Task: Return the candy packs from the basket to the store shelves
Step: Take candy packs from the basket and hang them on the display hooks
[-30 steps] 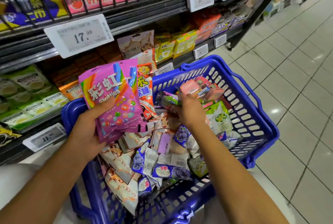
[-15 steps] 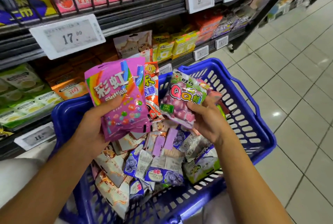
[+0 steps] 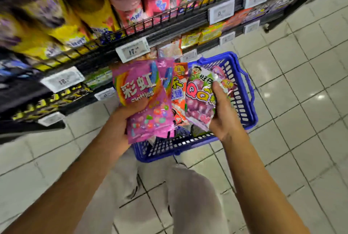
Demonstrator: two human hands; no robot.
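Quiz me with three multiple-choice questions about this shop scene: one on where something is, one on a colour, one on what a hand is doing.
1. Where is the blue plastic basket?
A. on the tiled floor by the shelves
B. on a shelf
C. hanging from an arm

2. What colour is the big Skittles candy pack?
A. green
B. pink
C. black

3. What is the right hand doing?
A. hanging idle
B. pushing the basket
C. gripping the purple grape QQ gummy pack

Answers: A, its base sits on the tiles; B, its wrapper is pink; C, fingers curl round the pack's edge.

White price tags (image 3: 221, 13) on shelf rails, pale tiled floor (image 3: 310, 75), light trousers (image 3: 194, 196)
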